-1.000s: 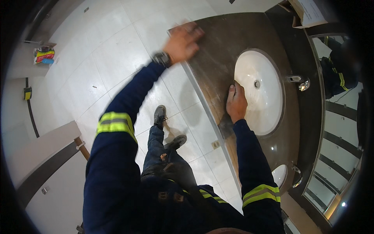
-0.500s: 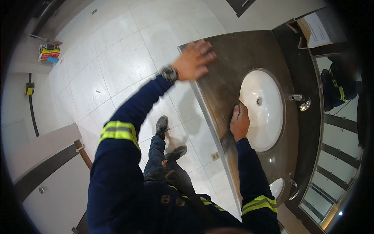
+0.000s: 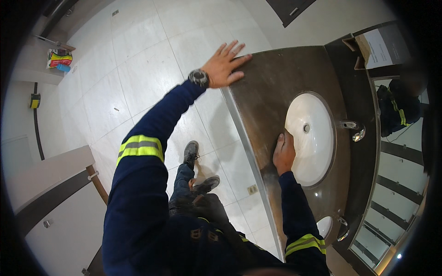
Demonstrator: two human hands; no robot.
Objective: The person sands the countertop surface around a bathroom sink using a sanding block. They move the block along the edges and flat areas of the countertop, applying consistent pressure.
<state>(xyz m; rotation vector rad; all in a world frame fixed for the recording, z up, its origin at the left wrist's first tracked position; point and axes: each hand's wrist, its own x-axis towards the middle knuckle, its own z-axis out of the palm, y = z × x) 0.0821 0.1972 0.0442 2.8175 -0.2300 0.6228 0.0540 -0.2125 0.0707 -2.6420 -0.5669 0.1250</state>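
My left hand point(image 3: 224, 66) is at the far left corner of the dark brown countertop point(image 3: 267, 73), with its fingers spread and nothing in it. A dark watch point(image 3: 198, 77) is on that wrist. My right hand point(image 3: 284, 154) is on the counter's surface, against the near-left rim of the white oval sink point(image 3: 317, 152). Its thumb points away from me and the other fingers are bent together, mostly hidden. Whatever they may hold cannot be made out. The metal drain point(image 3: 306, 128) shows in the basin, and a chrome faucet point(image 3: 357, 131) stands right of it.
A second sink point(image 3: 324, 226) with its faucet point(image 3: 343, 230) is nearer to me. Along the right runs a mirror point(image 3: 400, 161), with an open cardboard box point(image 3: 375, 48) beyond it. Light floor tiles point(image 3: 142, 73) lie left of the counter; a colourful bag point(image 3: 59, 58) stands far left.
My left hand has gone from a blurred sweep over the counter corner to a still, spread pose at its edge. My right hand keeps its place by the sink rim. The view has shifted slightly.
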